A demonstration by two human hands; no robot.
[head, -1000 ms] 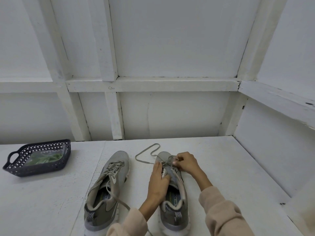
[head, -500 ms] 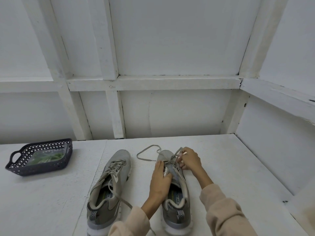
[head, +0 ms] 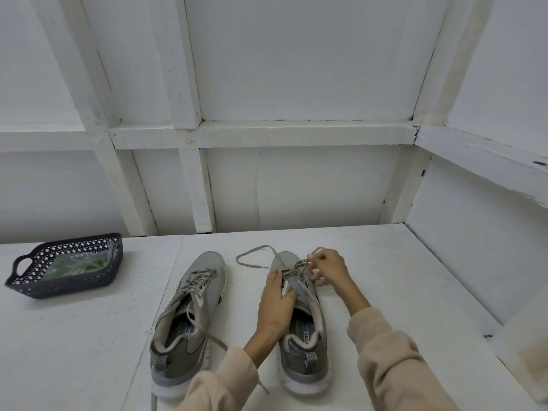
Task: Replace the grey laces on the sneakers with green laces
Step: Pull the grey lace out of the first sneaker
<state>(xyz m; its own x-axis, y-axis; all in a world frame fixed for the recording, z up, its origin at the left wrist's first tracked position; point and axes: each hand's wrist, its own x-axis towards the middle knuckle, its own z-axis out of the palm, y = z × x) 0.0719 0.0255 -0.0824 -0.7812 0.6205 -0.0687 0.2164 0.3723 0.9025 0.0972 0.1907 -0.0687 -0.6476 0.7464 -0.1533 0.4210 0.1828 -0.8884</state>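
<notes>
Progress: right hand (head: 327, 266) pinches the grey lace (head: 251, 252), pulled farther out than a moment ago — left hand (head: 274, 301), fingers flat, steadies the right sneaker (head: 308, 345).

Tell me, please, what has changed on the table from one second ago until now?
The right hand, keeping its grip on the grey lace, moved a little toward the toe of the right sneaker and drew the lace looser. The left hand stayed pressed on that sneaker. The left sneaker and the basket did not move.
</notes>
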